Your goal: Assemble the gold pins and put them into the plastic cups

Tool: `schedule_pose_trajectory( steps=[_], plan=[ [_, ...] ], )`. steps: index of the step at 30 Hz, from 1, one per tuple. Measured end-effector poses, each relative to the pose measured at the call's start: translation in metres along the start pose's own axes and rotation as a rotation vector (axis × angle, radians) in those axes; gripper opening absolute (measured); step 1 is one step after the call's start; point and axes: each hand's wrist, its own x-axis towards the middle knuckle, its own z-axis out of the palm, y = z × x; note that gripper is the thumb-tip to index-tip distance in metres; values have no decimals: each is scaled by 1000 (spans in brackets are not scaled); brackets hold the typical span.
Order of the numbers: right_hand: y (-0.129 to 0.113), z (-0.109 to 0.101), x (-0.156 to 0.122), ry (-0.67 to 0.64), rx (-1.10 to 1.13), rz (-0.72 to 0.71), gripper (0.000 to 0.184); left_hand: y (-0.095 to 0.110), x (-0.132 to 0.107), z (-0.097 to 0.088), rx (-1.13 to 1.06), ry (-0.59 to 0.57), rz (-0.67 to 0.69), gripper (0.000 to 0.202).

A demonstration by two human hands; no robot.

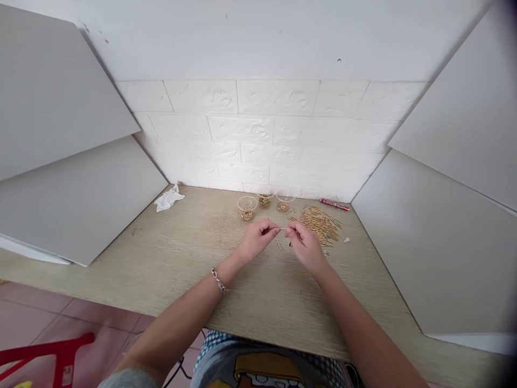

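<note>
My left hand [258, 237] and my right hand [305, 245] meet over the middle of the wooden table [181, 258]. Both are pinched on the ends of one thin golden stick [283, 229] held level between them. A bracelet sits on my left wrist. Just right of my right hand lies a loose pile of the same golden sticks [321, 223]. Behind my hands stand three small clear cups [247, 207] with golden bits in them. One or two single sticks lie on the table under my hands.
A crumpled white tissue [168, 199] lies at the back left. A red tube-like item [334, 204] lies by the white brick wall at the back right. Grey panels flank the table. A red stool [52, 353] stands on the floor at the lower left.
</note>
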Motion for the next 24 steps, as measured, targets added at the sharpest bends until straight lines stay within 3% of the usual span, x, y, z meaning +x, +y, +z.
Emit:
schedule_pose_trajectory(
  steps=[7,15,20,24],
  plan=[
    [1,0,-1,-29,-19,-26,27,-2,-1,5,-33,-40,28,25],
    [2,3,-2,69,27,52,46,2,-3,8,-38,-54,51,26],
    [10,4,-4,2,87,31,57,4,-5,8,-47,-77,41,28],
    [7,2,-3,39,87,30,44,5,-4,6,-78,-45,14,25]
  ],
)
